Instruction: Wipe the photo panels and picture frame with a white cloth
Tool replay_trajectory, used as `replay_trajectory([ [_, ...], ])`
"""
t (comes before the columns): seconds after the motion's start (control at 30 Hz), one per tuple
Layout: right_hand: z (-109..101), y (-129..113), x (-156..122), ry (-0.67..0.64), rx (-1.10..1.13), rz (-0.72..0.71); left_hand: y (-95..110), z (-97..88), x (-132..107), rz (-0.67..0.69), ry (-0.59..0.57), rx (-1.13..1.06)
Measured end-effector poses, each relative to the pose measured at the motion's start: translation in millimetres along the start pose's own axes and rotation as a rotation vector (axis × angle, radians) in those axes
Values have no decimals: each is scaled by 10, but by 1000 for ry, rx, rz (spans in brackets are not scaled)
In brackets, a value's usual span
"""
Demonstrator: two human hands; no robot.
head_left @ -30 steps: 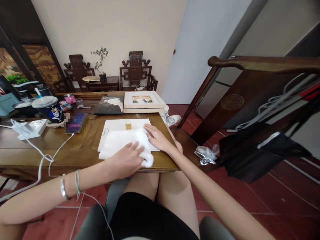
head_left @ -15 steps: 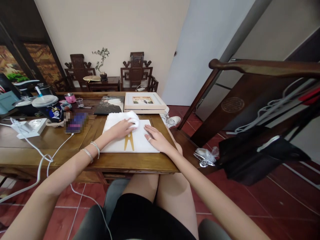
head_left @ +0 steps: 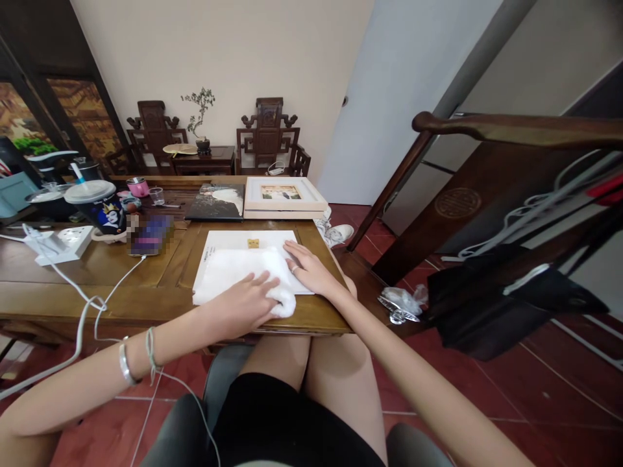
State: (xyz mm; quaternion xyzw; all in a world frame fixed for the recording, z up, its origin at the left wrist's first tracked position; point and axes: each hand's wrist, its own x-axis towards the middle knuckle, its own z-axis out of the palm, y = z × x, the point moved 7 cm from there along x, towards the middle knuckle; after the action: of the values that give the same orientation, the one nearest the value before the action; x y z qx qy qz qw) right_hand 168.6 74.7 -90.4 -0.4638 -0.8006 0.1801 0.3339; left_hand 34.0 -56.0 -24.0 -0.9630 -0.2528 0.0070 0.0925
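Observation:
A white cloth (head_left: 233,272) lies over a flat white panel (head_left: 228,241) with a small gold mark (head_left: 252,244) on the wooden table (head_left: 97,279). My left hand (head_left: 243,305) presses down on the near end of the cloth, fingers curled onto its bunched edge. With fingers stretched out flat, my right hand (head_left: 309,269) rests on the panel's right edge beside the cloth; a ring shows on one finger.
Behind the panel lie a framed photo (head_left: 282,194) and a dark picture (head_left: 217,201). At the left stand a lidded cup (head_left: 100,207), a power strip (head_left: 61,243) with white cables, and a phone (head_left: 148,235). A dark wooden chair (head_left: 487,214) stands right.
My left hand has dragged the cloth from the far end of the panel back to its near edge, covering most of it. My right hand has stayed in place.

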Motion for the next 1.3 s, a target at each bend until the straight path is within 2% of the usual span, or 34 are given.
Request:
replay_trajectory([
  [0.1,3,5,-1,-5,-6,1,-151,43,91,-20,-18,-17],
  [0.33,8,7,-5,3,14,3,-951,260,398,-234,-86,-107],
  [0.43,10,21,0,13,19,0,-1061,281,448,-245,-80,-88],
  [0.53,16,26,5,12,16,-5,-891,250,396,-194,-89,-8],
  [0.73,7,-12,4,4,-17,8,-140,134,32,-113,-43,83],
  [0.8,4,-29,3,-4,-24,7,50,122,-74,-92,-53,93],
  [0.87,-1,-36,2,-5,-16,4,149,103,-131,-65,-68,89],
  [0.93,-3,-31,0,-1,-4,1,154,66,-135,-32,-70,65],
  [1.03,9,-8,-2,1,-11,7,-21,5,-63,-24,-53,-1],
  [1.1,20,6,-3,1,-26,11,-244,20,14,-67,-71,-66],
  [1.2,29,16,-1,8,-33,6,-626,134,128,-124,-145,-196],
  [1.3,29,20,2,11,-18,-1,-1003,230,199,-191,-144,-280],
])
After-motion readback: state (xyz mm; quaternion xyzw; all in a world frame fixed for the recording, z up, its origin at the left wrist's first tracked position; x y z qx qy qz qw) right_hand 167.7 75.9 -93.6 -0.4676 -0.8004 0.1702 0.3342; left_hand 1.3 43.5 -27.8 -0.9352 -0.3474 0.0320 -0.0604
